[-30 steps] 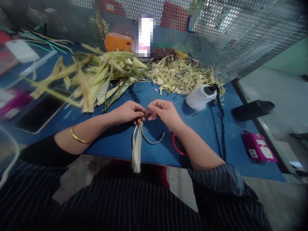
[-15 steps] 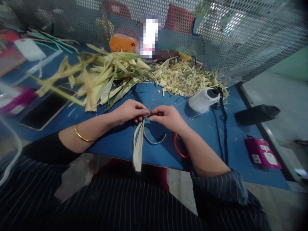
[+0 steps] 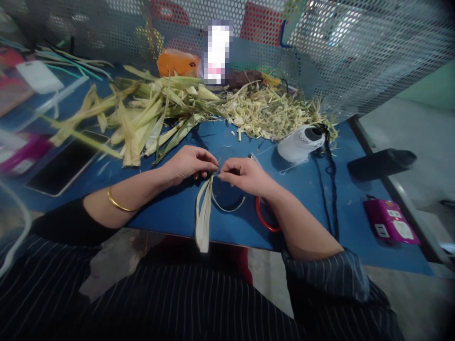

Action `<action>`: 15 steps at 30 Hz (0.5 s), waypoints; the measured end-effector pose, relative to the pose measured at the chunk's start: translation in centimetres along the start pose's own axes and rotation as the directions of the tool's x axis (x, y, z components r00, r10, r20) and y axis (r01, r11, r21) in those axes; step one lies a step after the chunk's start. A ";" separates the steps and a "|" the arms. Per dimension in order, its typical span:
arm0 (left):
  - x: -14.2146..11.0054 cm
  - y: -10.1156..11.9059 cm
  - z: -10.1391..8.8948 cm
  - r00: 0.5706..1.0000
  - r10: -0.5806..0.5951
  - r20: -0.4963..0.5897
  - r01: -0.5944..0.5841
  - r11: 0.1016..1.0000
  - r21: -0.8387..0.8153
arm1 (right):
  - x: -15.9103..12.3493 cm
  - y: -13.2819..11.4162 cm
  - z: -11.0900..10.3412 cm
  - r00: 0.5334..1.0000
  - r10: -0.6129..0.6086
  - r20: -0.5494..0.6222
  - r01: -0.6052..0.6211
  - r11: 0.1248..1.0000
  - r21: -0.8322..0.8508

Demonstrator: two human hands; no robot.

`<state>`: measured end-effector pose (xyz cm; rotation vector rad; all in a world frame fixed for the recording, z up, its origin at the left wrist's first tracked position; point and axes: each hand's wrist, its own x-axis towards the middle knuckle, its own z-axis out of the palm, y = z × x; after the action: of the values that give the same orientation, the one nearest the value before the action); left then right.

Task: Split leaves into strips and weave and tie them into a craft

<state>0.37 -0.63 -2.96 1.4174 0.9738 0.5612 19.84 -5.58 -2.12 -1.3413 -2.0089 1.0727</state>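
Observation:
My left hand (image 3: 195, 165) is closed in a pinch on the top of a bundle of pale dried corn husk strips (image 3: 203, 218), which hangs over the table's front edge. One thin strip curls off to the right on the table. Close beside its fingertips, my right hand (image 3: 243, 174) is also pinched, on something too small to make out. Under the right wrist lie scissors with a red handle (image 3: 262, 220), mostly hidden by the arm. A cone of white thread (image 3: 293, 148) lies to the right of my hands, a loose thread trailing from it.
Corn husks (image 3: 142, 113) and a heap of shredded husk (image 3: 263, 113) line the back of the blue table (image 3: 227, 237), before a perforated metal screen (image 3: 302, 61). A phone (image 3: 66, 163) lies left. A black cord (image 3: 332, 189), dark cylinder (image 3: 382, 164) and magenta box (image 3: 391, 220) are right.
My right hand has drawn very slightly away from the left, leaving a small gap between the fingertips. The husk bundle stays in the left hand. The view has shifted a little.

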 end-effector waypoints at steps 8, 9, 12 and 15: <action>0.0 -0.1 0.0 0.996 0.086 -0.001 -0.085 0.988 0.132 | 0.7 0.7 0.8 0.979 0.038 -0.198 0.032 0.940 0.340; 0.0 -0.1 0.0 0.996 0.093 -0.001 -0.092 0.986 0.139 | 0.8 0.9 0.9 0.987 0.041 -0.158 0.014 0.943 0.332; 0.0 -0.1 -0.1 0.994 0.105 0.011 -0.105 0.984 0.144 | 0.9 1.2 1.3 0.994 0.024 -0.106 0.008 0.957 0.290; 0.0 0.1 -0.3 0.995 0.093 0.019 -0.095 0.983 0.158 | 0.9 1.4 1.5 0.994 0.007 -0.108 0.025 0.954 0.298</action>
<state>0.17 -0.47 -2.83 1.6142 0.9630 0.5540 19.11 -4.92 -4.15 -1.2015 -1.6926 1.2166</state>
